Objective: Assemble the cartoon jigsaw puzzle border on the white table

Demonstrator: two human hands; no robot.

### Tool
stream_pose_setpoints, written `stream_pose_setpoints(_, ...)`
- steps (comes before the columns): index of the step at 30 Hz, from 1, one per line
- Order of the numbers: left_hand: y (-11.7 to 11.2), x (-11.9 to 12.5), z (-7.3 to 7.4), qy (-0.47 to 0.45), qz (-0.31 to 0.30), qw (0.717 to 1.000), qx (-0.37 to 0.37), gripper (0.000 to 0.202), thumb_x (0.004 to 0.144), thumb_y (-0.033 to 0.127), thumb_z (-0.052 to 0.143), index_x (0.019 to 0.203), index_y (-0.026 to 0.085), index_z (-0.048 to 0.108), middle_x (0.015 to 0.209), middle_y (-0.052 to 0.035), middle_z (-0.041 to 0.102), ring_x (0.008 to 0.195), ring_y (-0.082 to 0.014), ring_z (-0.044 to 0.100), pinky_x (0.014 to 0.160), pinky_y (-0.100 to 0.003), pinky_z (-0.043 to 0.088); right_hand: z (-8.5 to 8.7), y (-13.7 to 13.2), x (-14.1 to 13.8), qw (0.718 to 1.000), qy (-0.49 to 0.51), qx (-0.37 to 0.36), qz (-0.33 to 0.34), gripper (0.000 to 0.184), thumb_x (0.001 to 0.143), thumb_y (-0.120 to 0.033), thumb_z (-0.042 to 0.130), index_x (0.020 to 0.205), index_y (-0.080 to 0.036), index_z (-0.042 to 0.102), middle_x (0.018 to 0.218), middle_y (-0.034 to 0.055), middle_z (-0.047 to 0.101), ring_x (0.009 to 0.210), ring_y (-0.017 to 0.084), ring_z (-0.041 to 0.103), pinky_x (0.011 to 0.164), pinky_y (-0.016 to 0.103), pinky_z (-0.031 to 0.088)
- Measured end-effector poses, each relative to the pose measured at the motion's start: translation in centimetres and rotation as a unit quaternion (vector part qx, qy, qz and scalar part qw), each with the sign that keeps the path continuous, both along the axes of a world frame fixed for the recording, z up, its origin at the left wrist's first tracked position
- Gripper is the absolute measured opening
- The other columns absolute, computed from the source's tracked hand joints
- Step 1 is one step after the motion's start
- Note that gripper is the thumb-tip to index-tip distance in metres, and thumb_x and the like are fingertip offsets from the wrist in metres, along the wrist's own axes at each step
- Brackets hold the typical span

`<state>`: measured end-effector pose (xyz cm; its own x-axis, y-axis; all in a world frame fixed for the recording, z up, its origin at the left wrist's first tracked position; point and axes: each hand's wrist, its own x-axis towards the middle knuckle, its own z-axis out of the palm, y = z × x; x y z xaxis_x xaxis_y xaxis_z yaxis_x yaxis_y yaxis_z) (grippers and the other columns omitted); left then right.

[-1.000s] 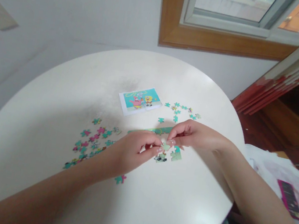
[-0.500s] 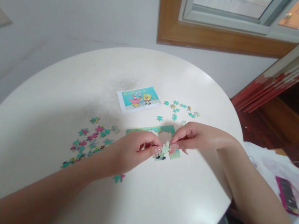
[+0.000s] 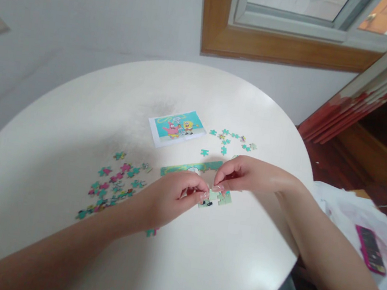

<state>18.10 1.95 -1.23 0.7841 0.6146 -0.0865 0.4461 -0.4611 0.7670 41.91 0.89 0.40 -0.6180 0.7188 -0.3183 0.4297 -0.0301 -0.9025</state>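
Note:
My left hand (image 3: 181, 191) is closed in a pinch, its thumb and forefinger at the left side of a pale green jigsaw piece (image 3: 212, 195). From the other side my right hand (image 3: 242, 173) pinches at the upper edge of the same piece, and its fingertips partly cover it. Beneath and around both hands lies a partly joined jigsaw puzzle (image 3: 174, 168), with a teal top strip. Two lower portions show: a pale one with black marks (image 3: 206, 204) and a pale green and pink one (image 3: 225, 198). My hands hide its middle.
A cartoon picture card (image 3: 177, 129) lies behind the puzzle on the round white table (image 3: 176, 267). Loose pieces (image 3: 115, 187) are heaped on the left, and several more (image 3: 225, 141) are scattered at the back right. A pink-edged phone (image 3: 370, 249) rests on white sheeting beyond the table.
My right hand has shifted slightly left and its fingertips now cover more of the pale green piece. My left hand stays almost in place. The whole view has moved a little.

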Motion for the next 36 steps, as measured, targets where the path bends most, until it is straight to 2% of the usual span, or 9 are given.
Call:
stream_pose_setpoints(8, 0.2, 0.2, 0.3, 0.004, -0.007, 0.999, 0.032, 0.022, 0.091, 0.028, 0.051, 0.081, 0.019, 0.068, 0.072, 0.0023, 0.065, 0.064, -0.0130, 0.055, 0.061, -0.025, 0.040, 0.3, 0.0, 0.1, 1.000, -0.001, 0.005, -0.007, 0.024, 0.084, -0.039, 0.068, 0.089, -0.016, 0.074, 0.078, 0.0004, 0.067, 0.070, 0.011, 0.056, 0.066, 0.024, 0.044)
stream_pose_setpoints(13, 0.6, -1.0, 0.2, 0.013, -0.021, 0.989, 0.145, 0.026, 0.095, 0.024, 0.046, 0.100, 0.019, 0.071, 0.096, -0.0044, 0.072, 0.093, -0.0202, 0.063, 0.084, -0.032, 0.046, 0.3, 0.0, 0.7, 1.000, -0.029, 0.004, -0.010, 0.021, 0.085, -0.035, 0.068, 0.090, -0.016, 0.074, 0.076, -0.0008, 0.066, 0.070, 0.011, 0.054, 0.068, 0.024, 0.044)
stream_pose_setpoints(16, 0.5, -1.6, 0.0, 0.019, -0.035, 0.982, 0.185, 0.020, 0.095, 0.022, 0.050, 0.101, 0.019, 0.069, 0.099, -0.0051, 0.070, 0.099, -0.0215, 0.061, 0.091, -0.035, 0.045, 0.2, 0.0, 0.8, 0.999, -0.049, 0.002, 0.007, 0.024, 0.085, -0.038, 0.068, 0.091, -0.016, 0.076, 0.076, -0.0006, 0.066, 0.071, 0.011, 0.054, 0.067, 0.023, 0.043)
stream_pose_setpoints(25, -0.2, -1.0, -1.0, 0.045, -0.085, 0.979, 0.182, 0.013, 0.089, 0.020, 0.064, 0.101, 0.021, 0.069, 0.100, -0.0056, 0.061, 0.099, -0.0243, 0.057, 0.088, -0.038, 0.045, -0.3, -0.2, 0.0, 0.994, -0.097, 0.026, 0.052, 0.026, 0.088, -0.038, 0.064, 0.093, -0.016, 0.076, 0.077, 0.0002, 0.065, 0.070, 0.012, 0.053, 0.065, 0.023, 0.042)
stream_pose_setpoints(31, -0.2, -0.4, -1.2, 0.036, -0.075, 0.980, 0.179, 0.008, 0.089, 0.020, 0.066, 0.097, 0.020, 0.066, 0.100, -0.0044, 0.061, 0.100, -0.0239, 0.057, 0.089, -0.038, 0.044, -0.3, -0.1, -0.1, 0.992, -0.111, 0.027, 0.056, 0.027, 0.087, -0.037, 0.063, 0.093, -0.015, 0.077, 0.074, -0.0007, 0.065, 0.067, 0.011, 0.052, 0.063, 0.023, 0.041)
stream_pose_setpoints(36, -0.5, -0.2, -1.3, 0.041, -0.062, 0.976, 0.204, 0.018, 0.087, 0.021, 0.070, 0.103, 0.018, 0.063, 0.102, -0.0052, 0.063, 0.101, -0.0249, 0.057, 0.088, -0.038, 0.045, -0.5, -0.3, -0.3, 0.990, -0.123, 0.048, 0.040, 0.027, 0.087, -0.037, 0.062, 0.093, -0.016, 0.077, 0.076, 0.0006, 0.068, 0.068, 0.012, 0.055, 0.063, 0.023, 0.042)
